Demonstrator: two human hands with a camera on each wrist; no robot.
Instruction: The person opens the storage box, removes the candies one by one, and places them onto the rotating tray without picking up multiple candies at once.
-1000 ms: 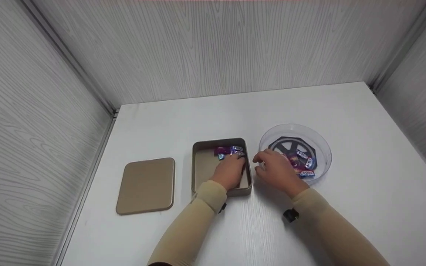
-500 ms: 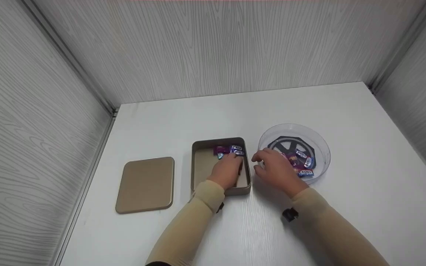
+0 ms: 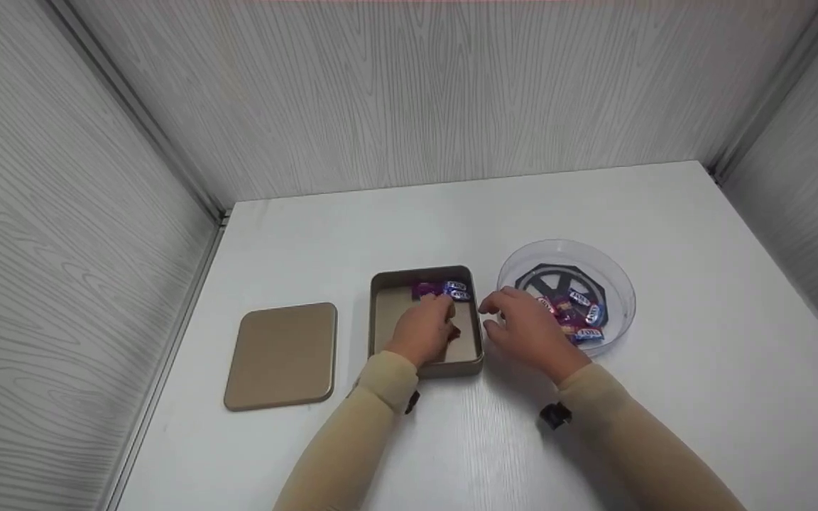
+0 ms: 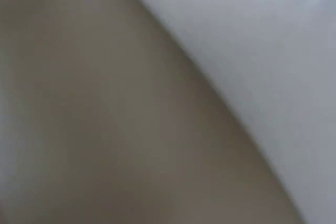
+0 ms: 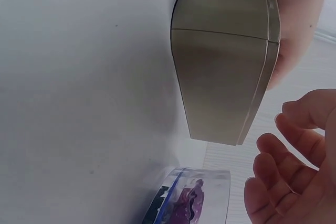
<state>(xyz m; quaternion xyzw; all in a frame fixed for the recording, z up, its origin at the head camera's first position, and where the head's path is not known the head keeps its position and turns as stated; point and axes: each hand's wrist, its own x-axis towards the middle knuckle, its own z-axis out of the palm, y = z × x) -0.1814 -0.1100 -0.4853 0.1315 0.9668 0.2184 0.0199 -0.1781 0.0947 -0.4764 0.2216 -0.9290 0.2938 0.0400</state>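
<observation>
My left hand is down inside an open brown tin, knuckles up and fingers bent downward by several wrapped candies at the tin's far right corner. Its fingertips are hidden under the hand, so I cannot tell whether they hold a candy. Beside the tin's right wall hovers my right hand, its fingers loosely bent. The right wrist view shows nothing in those fingers, with the tin's outer wall in front of them. A blurred brown surface and the white table fill the left wrist view.
A round clear plastic dish stands right of the tin, with several red, purple and blue wrapped candies over its dark wheel-like base. A brown square lid lies flat at left. Wood-grain panels border the table.
My left hand has drawn slightly left and back inside the tin, and a light blue candy seen earlier is now covered by it. My right hand stays almost still.
</observation>
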